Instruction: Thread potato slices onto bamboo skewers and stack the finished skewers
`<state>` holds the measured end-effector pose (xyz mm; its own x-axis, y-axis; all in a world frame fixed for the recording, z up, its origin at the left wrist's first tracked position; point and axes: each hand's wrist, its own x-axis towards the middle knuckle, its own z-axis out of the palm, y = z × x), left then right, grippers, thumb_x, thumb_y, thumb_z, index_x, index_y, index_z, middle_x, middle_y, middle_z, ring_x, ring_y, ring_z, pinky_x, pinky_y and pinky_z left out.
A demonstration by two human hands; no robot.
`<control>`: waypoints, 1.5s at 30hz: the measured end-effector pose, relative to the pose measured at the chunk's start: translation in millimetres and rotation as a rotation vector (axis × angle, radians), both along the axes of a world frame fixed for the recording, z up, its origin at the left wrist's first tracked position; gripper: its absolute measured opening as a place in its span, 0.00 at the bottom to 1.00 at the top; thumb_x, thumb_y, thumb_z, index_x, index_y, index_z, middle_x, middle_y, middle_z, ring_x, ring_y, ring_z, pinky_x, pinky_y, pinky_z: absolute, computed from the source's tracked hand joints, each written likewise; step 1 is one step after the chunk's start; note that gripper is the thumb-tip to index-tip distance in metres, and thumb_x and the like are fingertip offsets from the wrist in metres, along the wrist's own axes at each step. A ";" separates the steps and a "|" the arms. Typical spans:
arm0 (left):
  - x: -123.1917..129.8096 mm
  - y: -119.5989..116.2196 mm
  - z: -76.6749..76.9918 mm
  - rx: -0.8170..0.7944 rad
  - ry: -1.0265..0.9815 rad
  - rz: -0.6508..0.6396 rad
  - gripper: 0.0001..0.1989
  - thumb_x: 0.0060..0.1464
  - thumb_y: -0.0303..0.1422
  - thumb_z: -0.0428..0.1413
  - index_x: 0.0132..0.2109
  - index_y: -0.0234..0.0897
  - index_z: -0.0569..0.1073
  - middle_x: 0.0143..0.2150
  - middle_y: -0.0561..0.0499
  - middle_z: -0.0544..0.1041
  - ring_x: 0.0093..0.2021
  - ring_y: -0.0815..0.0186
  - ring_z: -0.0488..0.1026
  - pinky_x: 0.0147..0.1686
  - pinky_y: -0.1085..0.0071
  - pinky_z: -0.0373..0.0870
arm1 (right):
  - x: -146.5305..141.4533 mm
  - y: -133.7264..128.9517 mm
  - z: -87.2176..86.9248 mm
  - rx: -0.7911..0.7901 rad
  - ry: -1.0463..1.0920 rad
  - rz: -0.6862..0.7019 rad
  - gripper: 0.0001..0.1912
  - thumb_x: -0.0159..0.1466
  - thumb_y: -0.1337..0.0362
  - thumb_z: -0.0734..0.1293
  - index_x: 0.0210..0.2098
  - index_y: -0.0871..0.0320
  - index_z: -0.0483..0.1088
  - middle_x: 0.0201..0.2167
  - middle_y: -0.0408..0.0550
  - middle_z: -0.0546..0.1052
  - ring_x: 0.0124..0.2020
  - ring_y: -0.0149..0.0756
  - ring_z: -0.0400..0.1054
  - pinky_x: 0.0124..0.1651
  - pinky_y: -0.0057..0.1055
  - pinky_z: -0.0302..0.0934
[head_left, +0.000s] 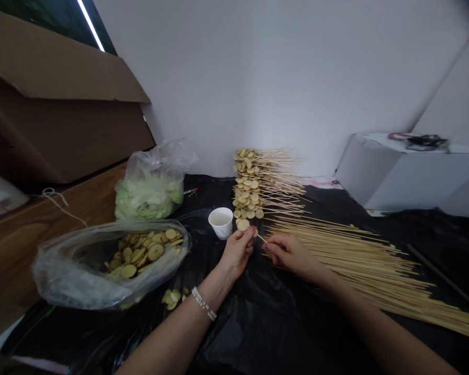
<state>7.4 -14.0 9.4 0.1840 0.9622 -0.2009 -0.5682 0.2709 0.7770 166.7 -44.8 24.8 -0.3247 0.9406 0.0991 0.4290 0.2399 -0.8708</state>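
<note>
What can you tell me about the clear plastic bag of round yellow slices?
The thin, clear plastic bag lies on its side, crumpled, with its wide mouth folded back and open toward the upper right. Inside, many flat, pale yellow round slices sit in a loose heap, some with darker edges. The bag rests partly on a black plastic sheet, and its left end reaches over a wooden surface.

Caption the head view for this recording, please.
A person's left hand holds a round slice while the right hand pinches a bamboo skewer, beside loaded skewers.
</note>
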 end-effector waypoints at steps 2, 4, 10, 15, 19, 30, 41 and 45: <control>0.7 0.1 1.2 -0.020 -0.058 -0.008 0.17 0.32 0.33 0.70 0.30 0.30 0.74 0.25 0.57 0.64 0.20 0.83 0.55 0.15 0.85 0.48 | -1.6 -0.8 -0.9 -0.001 0.002 -0.014 0.16 0.65 0.59 0.58 0.22 0.57 0.64 0.15 0.38 0.66 0.17 0.27 0.58 0.23 0.24 0.52; 1.0 -0.1 1.4 -0.026 -0.068 -0.033 0.16 0.33 0.31 0.70 0.30 0.29 0.75 0.25 0.57 0.64 0.20 0.83 0.56 0.15 0.86 0.49 | -3.5 -1.7 -1.8 0.020 0.005 -0.032 0.16 0.64 0.60 0.57 0.22 0.57 0.64 0.14 0.38 0.66 0.17 0.27 0.59 0.23 0.24 0.52; 0.0 0.1 -2.6 0.005 0.016 -0.050 0.17 0.34 0.33 0.69 0.32 0.27 0.77 0.25 0.54 0.68 0.20 0.82 0.57 0.16 0.84 0.51 | -6.9 -2.6 -6.4 0.100 -0.048 -0.079 0.15 0.64 0.63 0.57 0.23 0.57 0.66 0.14 0.38 0.66 0.18 0.28 0.60 0.25 0.25 0.53; 3.4 -3.1 -4.8 0.023 0.101 -0.064 0.17 0.34 0.36 0.69 0.31 0.28 0.78 0.25 0.52 0.71 0.20 0.81 0.58 0.18 0.82 0.51 | -7.7 -1.5 -8.1 0.148 -0.127 -0.086 0.16 0.64 0.64 0.56 0.20 0.56 0.64 0.15 0.39 0.66 0.19 0.29 0.60 0.27 0.26 0.52; 6.9 -7.5 -4.2 0.038 0.158 -0.083 0.17 0.35 0.38 0.68 0.30 0.27 0.78 0.25 0.50 0.72 0.21 0.80 0.58 0.20 0.80 0.51 | -7.8 -0.8 -6.5 0.172 -0.137 -0.083 0.16 0.64 0.65 0.56 0.20 0.56 0.63 0.15 0.40 0.66 0.20 0.30 0.60 0.27 0.26 0.52; -8.0 7.0 5.9 -0.078 -0.091 -0.010 0.17 0.36 0.34 0.69 0.32 0.31 0.73 0.29 0.55 0.69 0.20 0.83 0.59 0.15 0.87 0.51 | -5.7 -2.0 -0.6 0.201 -0.133 -0.108 0.15 0.65 0.64 0.57 0.22 0.56 0.65 0.17 0.40 0.68 0.22 0.30 0.61 0.28 0.26 0.52; -5.8 5.9 4.9 -0.284 -0.313 -0.027 0.07 0.46 0.22 0.63 0.34 0.31 0.72 0.26 0.56 0.68 0.20 0.82 0.62 0.14 0.88 0.56 | -10.2 -2.9 -3.3 0.218 -0.170 -0.104 0.16 0.64 0.65 0.57 0.21 0.56 0.65 0.16 0.40 0.68 0.20 0.30 0.61 0.27 0.26 0.51; -3.4 4.2 1.6 -0.212 -0.231 -0.025 0.09 0.43 0.22 0.64 0.33 0.31 0.72 0.25 0.57 0.67 0.19 0.82 0.61 0.14 0.89 0.55 | -9.1 -2.2 -2.5 0.192 -0.153 -0.097 0.16 0.64 0.65 0.57 0.21 0.56 0.65 0.15 0.40 0.68 0.21 0.30 0.61 0.27 0.26 0.52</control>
